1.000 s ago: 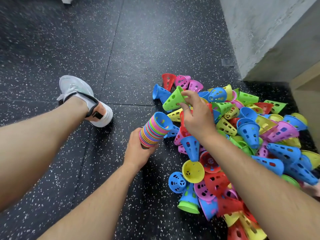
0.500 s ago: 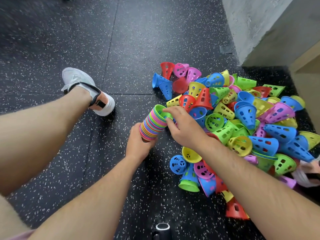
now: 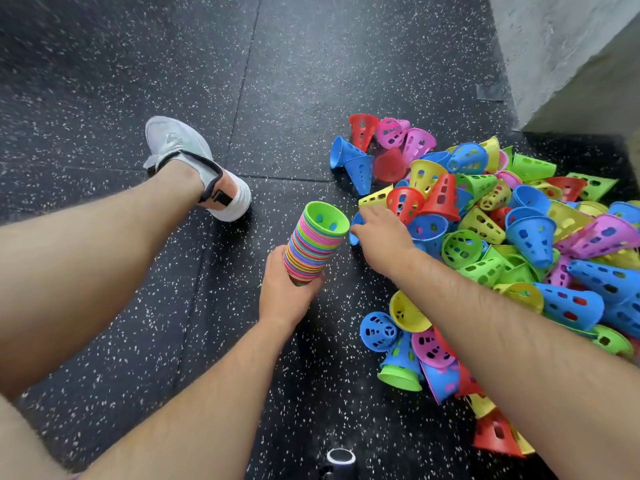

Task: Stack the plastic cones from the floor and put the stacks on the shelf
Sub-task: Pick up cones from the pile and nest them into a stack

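Dozens of loose cones (image 3: 519, 237) heaped on the speckled floor (image 3: 138, 64), right of the legs (image 3: 69, 254). Beside the heap, a tall nested stack (image 3: 313, 244), tilted, clamped at its base in the left hand (image 3: 287, 296). Right hand (image 3: 384, 237) down on a blue cone (image 3: 354, 237) at the heap's edge; grasp unclear. Likely trouble: jolting the tilted stack apart, or scattering neighbouring cones.

place: gym | speckled rubber floor (image 3: 311, 64) | pile of training cones (image 3: 533, 237)
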Tool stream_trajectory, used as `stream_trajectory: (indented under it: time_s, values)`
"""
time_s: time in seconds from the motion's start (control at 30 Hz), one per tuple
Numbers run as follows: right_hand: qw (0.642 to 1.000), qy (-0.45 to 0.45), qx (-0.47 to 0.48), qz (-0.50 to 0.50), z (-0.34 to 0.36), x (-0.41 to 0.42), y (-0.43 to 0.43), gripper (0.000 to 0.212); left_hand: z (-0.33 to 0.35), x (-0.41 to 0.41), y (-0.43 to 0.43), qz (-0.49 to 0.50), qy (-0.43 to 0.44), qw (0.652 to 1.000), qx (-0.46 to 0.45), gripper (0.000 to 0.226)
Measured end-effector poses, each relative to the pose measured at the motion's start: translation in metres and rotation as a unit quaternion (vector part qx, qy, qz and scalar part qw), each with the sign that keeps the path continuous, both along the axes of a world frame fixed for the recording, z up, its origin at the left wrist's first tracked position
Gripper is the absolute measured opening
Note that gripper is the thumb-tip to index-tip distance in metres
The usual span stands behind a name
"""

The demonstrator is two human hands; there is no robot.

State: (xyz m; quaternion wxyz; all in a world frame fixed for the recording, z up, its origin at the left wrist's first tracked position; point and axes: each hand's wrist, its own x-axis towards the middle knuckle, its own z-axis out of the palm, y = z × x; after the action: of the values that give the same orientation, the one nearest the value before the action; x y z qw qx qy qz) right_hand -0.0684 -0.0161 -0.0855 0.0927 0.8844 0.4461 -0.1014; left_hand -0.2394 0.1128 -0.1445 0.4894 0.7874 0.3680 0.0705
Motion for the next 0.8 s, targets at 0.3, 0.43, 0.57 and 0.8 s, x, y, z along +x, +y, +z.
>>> stream_trajectory:
  time_s: [0.3, 0.43, 0.57, 0.8]
  values:
    - [0.979, 0.06, 0.17, -0.096, 0.002, 0.015, -0.003, 0.01, 0.004, 0.0, -0.003, -0.009, 0.002, 1.0, 0.02, 0.049]
    - [0.888, 0.084, 0.41, -0.189, 0.028, 0.024, -0.021, 0.009, 0.007, 0.0, -0.004, -0.015, 0.005, 1.0, 0.022, 0.049]
    - [0.843, 0.107, 0.492, -0.192, 0.051, 0.012, -0.039, 0.011, 0.01, 0.004, -0.007, -0.018, 0.003, 0.999, 0.026, 0.047]
    - [0.853, 0.163, 0.483, -0.11, 0.048, -0.018, -0.051, 0.013, 0.014, 0.009, -0.018, -0.04, 0.005, 0.999, 0.022, 0.05]
